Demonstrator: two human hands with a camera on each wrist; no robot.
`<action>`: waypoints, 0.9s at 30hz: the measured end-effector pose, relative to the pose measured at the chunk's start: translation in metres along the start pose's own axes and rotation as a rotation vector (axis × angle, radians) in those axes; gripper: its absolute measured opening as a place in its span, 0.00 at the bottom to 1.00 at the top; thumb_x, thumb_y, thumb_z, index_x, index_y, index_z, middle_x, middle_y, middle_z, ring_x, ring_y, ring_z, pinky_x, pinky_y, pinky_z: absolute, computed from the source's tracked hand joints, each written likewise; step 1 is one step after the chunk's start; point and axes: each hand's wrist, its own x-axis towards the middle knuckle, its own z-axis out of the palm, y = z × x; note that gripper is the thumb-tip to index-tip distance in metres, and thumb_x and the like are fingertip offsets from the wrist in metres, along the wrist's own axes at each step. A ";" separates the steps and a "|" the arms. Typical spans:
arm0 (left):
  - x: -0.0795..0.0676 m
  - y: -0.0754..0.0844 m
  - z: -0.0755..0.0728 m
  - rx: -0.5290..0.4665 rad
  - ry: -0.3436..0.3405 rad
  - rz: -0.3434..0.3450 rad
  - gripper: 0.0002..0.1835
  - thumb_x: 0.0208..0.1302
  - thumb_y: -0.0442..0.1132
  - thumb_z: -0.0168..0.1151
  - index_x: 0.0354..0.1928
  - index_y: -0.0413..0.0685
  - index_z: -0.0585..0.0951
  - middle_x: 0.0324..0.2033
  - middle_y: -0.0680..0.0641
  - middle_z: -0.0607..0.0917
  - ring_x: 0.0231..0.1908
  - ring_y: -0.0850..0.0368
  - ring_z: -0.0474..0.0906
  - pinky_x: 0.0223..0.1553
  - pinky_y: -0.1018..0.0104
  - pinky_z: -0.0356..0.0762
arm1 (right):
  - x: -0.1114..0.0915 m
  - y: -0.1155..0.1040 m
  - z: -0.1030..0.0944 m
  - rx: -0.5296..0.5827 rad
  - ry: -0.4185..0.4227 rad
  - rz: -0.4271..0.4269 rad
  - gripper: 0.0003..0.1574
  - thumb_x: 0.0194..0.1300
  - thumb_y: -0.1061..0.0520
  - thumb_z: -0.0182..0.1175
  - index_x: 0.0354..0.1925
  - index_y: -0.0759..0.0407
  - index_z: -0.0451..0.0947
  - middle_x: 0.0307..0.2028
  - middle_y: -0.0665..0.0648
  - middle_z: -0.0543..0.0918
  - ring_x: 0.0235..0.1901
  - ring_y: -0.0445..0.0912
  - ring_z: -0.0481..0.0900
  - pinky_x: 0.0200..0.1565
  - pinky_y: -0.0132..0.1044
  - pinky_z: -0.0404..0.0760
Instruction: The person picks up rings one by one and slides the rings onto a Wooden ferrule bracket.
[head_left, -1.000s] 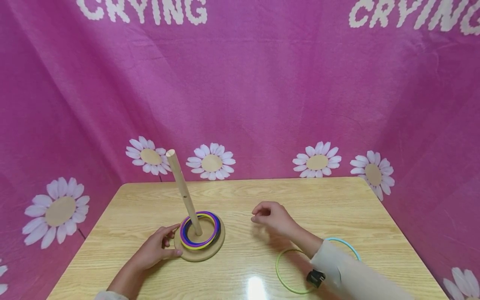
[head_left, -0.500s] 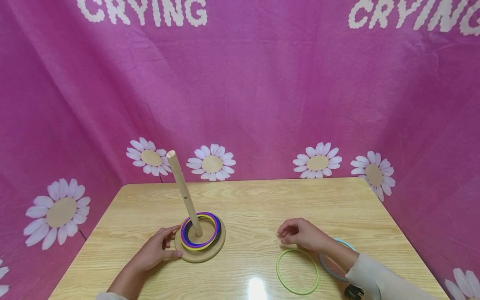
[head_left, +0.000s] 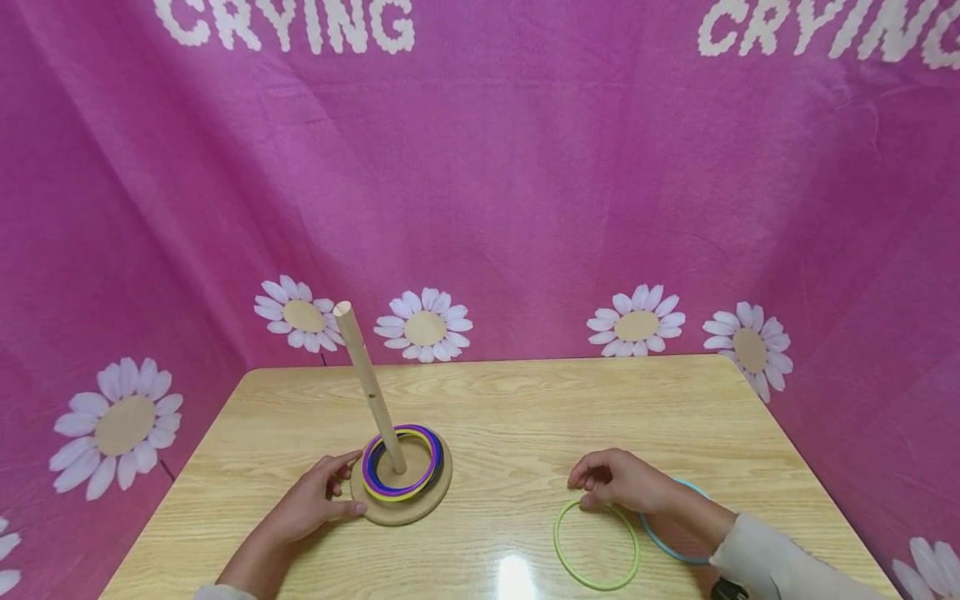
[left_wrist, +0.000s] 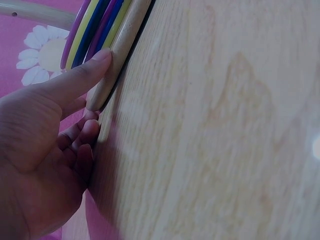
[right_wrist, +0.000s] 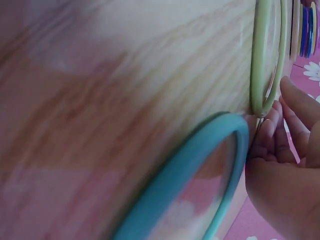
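Note:
At left in the head view stands a wooden ring-toss stand [head_left: 401, 512], its upright post [head_left: 369, 392] rising from a round base. Several stacked purple, yellow, blue and dark rings [left_wrist: 89, 35] circle the post's foot. My left hand [head_left: 309, 500] holds the base's near left edge, thumb on the rim and fingers curled at the side. A light green ring [head_left: 602, 587] lies flat on the table's right half. My right hand [head_left: 628, 482] is at its far edge, thumb and fingers apart around the rim; contact is unclear. Beside it lies a light blue ring [right_wrist: 170, 182], partly under my right forearm.
The wooden table [head_left: 480, 417] has its far edge against a pink cloth [head_left: 480, 208] printed with daisies and lettering. Cloth also surrounds the left and right sides. A black object [head_left: 727, 590] sits at my right sleeve, partly cut off by the frame.
My right hand has moved right and toward me, from open table near the stand to the green ring's far edge. My left hand and the stand have stayed put.

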 end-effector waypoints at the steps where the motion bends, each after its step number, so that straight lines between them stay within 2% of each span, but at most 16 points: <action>1: 0.000 0.001 0.000 -0.004 0.003 -0.004 0.46 0.49 0.36 0.83 0.71 0.33 0.72 0.43 0.44 0.74 0.35 0.59 0.69 0.38 0.71 0.69 | 0.000 0.001 0.000 -0.009 -0.001 0.000 0.14 0.61 0.62 0.74 0.46 0.62 0.85 0.37 0.57 0.81 0.35 0.40 0.75 0.37 0.28 0.75; 8: -0.001 0.003 -0.001 0.000 -0.002 -0.001 0.46 0.49 0.37 0.83 0.71 0.33 0.72 0.43 0.44 0.74 0.36 0.58 0.69 0.38 0.71 0.69 | 0.000 0.002 0.002 -0.016 0.001 -0.055 0.13 0.60 0.63 0.74 0.44 0.61 0.85 0.37 0.59 0.82 0.35 0.39 0.74 0.37 0.28 0.75; 15: -0.002 0.004 0.000 -0.017 -0.003 0.019 0.46 0.50 0.36 0.83 0.71 0.32 0.71 0.44 0.44 0.74 0.36 0.59 0.69 0.37 0.70 0.70 | 0.001 0.004 0.003 -0.090 0.003 -0.117 0.07 0.62 0.63 0.73 0.40 0.58 0.86 0.35 0.55 0.83 0.34 0.37 0.75 0.37 0.28 0.77; 27: -0.001 0.002 0.000 -0.018 -0.013 -0.004 0.46 0.51 0.37 0.82 0.71 0.33 0.71 0.45 0.43 0.74 0.36 0.58 0.69 0.38 0.70 0.69 | 0.006 0.000 0.004 -0.119 0.010 -0.073 0.04 0.62 0.64 0.73 0.36 0.58 0.87 0.30 0.51 0.83 0.31 0.36 0.76 0.35 0.28 0.77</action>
